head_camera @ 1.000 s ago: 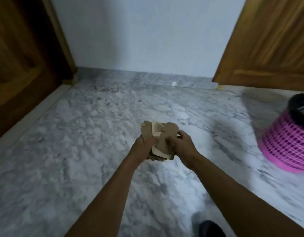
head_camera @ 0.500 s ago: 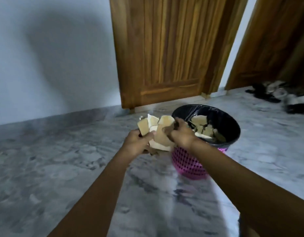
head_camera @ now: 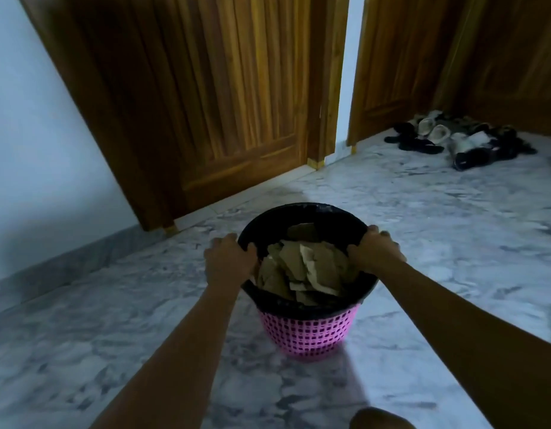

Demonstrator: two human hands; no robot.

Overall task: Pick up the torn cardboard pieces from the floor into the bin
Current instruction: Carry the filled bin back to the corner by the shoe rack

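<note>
Half a second ago both hands carry a bundle of torn cardboard beside the bin; now the torn cardboard pieces lie in a loose heap inside the bin, a pink lattice basket lined with a black bag, standing on the marble floor. The left hand is freed of the cardboard and grasps the bin's left rim, fingers curled over the edge, while the right hand clasps the right rim the same way, so the 2 hands bracket the opening. No cardboard shows on the visible floor, so the load seems delivered and the task looks close to done, though floor outside this view cannot be checked. The grip on the rim suggests steadying or lifting the bin. A pile of shoes lies well apart by the wooden doors. No brand, label or writing can be read anywhere.
</note>
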